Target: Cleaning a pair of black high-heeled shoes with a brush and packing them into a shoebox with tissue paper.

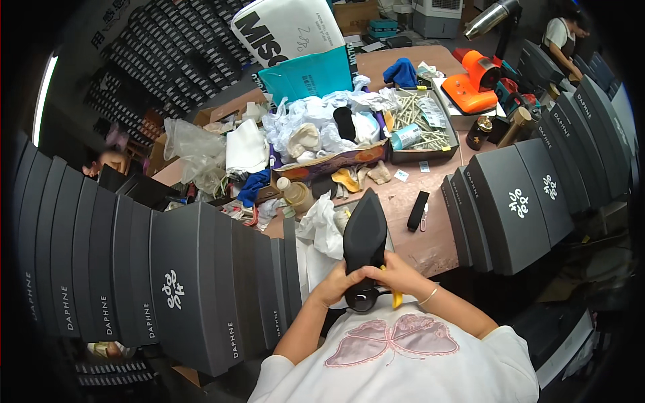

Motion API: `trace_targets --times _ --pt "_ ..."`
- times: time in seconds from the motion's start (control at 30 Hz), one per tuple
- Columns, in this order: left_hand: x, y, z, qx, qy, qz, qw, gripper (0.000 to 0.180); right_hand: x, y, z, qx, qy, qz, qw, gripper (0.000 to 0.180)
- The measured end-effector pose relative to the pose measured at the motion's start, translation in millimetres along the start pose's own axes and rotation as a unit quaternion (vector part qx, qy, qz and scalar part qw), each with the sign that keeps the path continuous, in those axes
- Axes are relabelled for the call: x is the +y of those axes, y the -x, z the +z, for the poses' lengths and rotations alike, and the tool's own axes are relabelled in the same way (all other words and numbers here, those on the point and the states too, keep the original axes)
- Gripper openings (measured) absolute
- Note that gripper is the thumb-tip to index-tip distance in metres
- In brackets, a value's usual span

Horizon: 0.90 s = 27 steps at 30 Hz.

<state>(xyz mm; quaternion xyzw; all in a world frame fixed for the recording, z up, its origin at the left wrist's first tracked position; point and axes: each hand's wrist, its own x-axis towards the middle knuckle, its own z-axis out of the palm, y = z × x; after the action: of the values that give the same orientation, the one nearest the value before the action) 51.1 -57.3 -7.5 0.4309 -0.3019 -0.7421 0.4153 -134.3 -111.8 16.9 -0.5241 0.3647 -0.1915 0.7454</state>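
Both hands (366,279), gripping black shoe (365,235) heel

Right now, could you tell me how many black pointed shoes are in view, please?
1: the black pointed shoe, sole up, gripped at its heel end by the left hand and right hand. Others may be hidden inside the boxes.
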Motion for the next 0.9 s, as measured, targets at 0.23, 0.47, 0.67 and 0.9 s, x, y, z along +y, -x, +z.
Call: trace_targets --times 0.23,0.47,0.67,0.9 --pt "-5.0 23.2 16.8 -0.041 -0.065 -0.057 0.995 0.043 27.9 63.9 -112.4 0.164 0.3 -0.046 0.938 0.049" --pt "-2.3 36.5 18.5 -0.042 -0.104 -0.061 0.992 0.019 -53.2 50.4 -78.1 0.057 0.68 -0.266 0.681 0.04" --pt "-33.1 53.9 5.3 -0.019 -0.165 0.101 0.981 0.016 -74.2 69.4 -35.3 -0.141 0.669 -0.335 0.648 0.053" --pt "-28.7 62.3 2.2 0.025 -0.091 -0.029 0.995 0.021 -67.9 69.5 -52.3 -0.127 0.65 -0.321 0.677 0.046"
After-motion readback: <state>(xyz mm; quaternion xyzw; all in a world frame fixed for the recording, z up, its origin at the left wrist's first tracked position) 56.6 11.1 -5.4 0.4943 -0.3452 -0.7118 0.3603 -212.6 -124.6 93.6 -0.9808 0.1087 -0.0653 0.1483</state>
